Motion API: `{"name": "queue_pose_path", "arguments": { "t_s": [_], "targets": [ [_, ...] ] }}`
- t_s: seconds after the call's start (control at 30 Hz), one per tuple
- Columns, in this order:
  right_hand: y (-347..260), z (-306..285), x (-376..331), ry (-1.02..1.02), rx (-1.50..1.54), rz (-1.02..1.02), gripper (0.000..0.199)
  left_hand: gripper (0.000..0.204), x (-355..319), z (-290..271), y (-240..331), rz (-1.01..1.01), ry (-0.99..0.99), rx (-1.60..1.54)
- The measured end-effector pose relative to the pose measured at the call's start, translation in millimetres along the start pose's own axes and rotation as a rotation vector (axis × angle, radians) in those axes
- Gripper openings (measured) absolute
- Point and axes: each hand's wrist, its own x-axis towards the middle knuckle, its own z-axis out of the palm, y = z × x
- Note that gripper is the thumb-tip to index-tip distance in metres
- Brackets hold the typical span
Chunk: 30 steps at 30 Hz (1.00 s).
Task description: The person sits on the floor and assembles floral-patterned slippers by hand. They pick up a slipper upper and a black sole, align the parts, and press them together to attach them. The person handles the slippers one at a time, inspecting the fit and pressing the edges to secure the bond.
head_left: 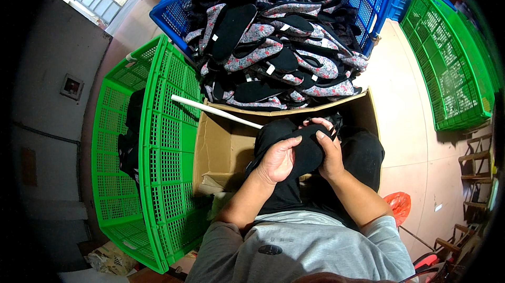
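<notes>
Above my lap, my left hand [279, 161] and my right hand [329, 149] grip a black slipper [307, 157] from its two sides. Both thumbs press on its upper end, and the fingers are partly hidden behind it. Its dark surface blends with my black trousers [364, 159], so its outline is hard to make out. A white rod [215, 110] slants from the left toward my left knee. Just ahead, many slippers [263, 54] with black soles and grey-red floral sides lie in a heap.
A blue crate [374, 6] surrounds the heap behind an open cardboard box [214, 143] at my knees. Green crates stand at the left [168, 177] and right [447, 62]. A red plastic bag [398, 206] and a wooden stool [475, 157] are at the right.
</notes>
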Motion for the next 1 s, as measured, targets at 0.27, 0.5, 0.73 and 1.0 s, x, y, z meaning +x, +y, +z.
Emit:
{"name": "queue_pose_path", "arguments": {
  "t_s": [0.27, 0.5, 0.73, 1.0],
  "targets": [
    [3.8, -1.2, 3.9, -0.009, 0.05, -0.006, 0.041, 0.035, -2.8, 11.3, -5.9, 0.063, 0.068, 0.043],
    [3.4, -0.1, 6.0, 0.009, 0.105, 0.001, 0.038, 0.017, -19.8, 31.9, -22.0, 0.369, 0.187, 0.563],
    [6.4, -9.3, 11.3, 0.068, 0.164, 0.078, 0.034, 0.011, -43.4, 43.8, 9.0, 1.12, 0.42, 1.413],
    [3.9, -8.0, 8.9, 0.049, 0.059, 0.091, 0.037, 0.016, 2.0, -2.2, 26.4, 0.906, 0.512, 0.669]
  ]
}}
